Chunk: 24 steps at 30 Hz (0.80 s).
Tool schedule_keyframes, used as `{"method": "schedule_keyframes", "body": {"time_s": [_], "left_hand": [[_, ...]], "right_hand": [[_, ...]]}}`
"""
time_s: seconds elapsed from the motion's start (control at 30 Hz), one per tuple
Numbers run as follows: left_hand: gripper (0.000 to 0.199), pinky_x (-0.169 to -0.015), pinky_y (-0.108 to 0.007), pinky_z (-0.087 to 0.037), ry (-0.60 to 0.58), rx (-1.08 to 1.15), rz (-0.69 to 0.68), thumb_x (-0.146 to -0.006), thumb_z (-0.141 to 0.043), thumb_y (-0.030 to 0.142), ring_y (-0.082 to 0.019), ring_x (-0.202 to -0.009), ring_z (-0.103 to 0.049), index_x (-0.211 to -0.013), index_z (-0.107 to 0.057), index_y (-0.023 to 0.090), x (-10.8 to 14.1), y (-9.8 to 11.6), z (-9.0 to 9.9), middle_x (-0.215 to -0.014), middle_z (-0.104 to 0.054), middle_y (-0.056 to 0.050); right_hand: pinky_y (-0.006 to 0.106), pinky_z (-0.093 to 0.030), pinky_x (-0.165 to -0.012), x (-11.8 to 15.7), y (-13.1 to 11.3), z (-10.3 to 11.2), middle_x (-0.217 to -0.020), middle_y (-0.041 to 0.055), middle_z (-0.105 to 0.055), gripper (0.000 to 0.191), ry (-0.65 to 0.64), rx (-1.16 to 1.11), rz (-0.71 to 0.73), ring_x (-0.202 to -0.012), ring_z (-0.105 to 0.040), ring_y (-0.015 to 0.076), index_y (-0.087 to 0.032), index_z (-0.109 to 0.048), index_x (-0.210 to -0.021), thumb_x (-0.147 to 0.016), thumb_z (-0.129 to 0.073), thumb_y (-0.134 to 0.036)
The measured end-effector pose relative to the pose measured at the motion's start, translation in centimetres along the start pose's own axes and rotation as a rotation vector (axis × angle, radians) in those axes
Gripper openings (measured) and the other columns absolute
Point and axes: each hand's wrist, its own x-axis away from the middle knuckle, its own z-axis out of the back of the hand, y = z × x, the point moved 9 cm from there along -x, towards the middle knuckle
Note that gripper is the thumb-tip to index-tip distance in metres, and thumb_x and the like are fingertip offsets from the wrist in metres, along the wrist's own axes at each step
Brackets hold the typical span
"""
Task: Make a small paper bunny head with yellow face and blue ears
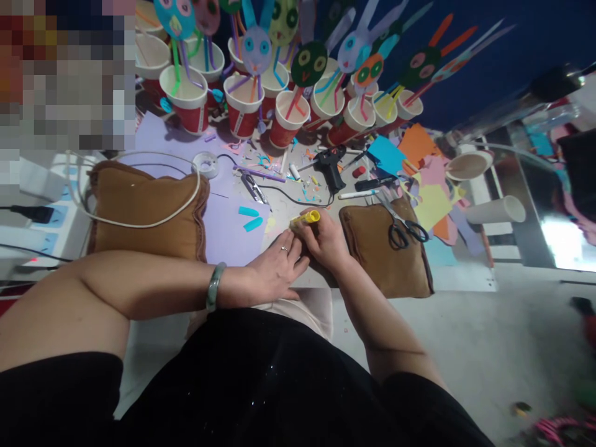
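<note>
My right hand is closed around a short yellow tube, tilted above the table, with its hollow end facing up and right. Whether it is a glue stick or a marker I cannot make out. Beside it, my left hand lies flat with fingers stretched out, the fingertips close to the right hand. Anything under the fingers is hidden. Two blue paper strips and a pale yellow scrap lie left of the hands on a lilac sheet and the tabletop.
Brown cushions lie left and right, with scissors on the right one. Behind are a glue gun, a utility knife, tape and red paper cups holding paper animal faces. Coloured paper is piled right.
</note>
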Motion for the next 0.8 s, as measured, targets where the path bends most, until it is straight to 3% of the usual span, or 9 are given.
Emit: {"method": "schedule_keyframes", "body": {"time_s": [0.4, 0.8], "left_hand": [[0.086, -0.119, -0.06, -0.027, 0.027, 0.003, -0.001, -0.09, -0.057, 0.073, -0.048, -0.139, -0.051, -0.143, -0.058, 0.005, 0.0, -0.1, 0.28, -0.144, -0.055, -0.035], [0.088, -0.118, -0.061, -0.029, 0.038, 0.007, -0.004, -0.089, -0.059, 0.074, -0.048, -0.139, -0.053, -0.143, -0.057, 0.004, -0.05, -0.11, 0.38, -0.143, -0.056, -0.037]], "right_hand": [[0.04, -0.057, -0.081, -0.03, -0.41, 0.05, -0.102, 0.0105, -0.073, 0.013, -0.003, 0.022, 0.078, -0.092, -0.071, 0.025, -0.024, -0.055, -0.106, -0.098, -0.051, -0.035], [0.041, -0.058, -0.082, -0.12, -0.07, 0.27, -0.102, 0.0105, -0.074, 0.014, 0.005, -0.007, 0.032, -0.092, -0.071, 0.0255, -0.025, -0.056, -0.104, -0.098, -0.052, -0.038]]}}
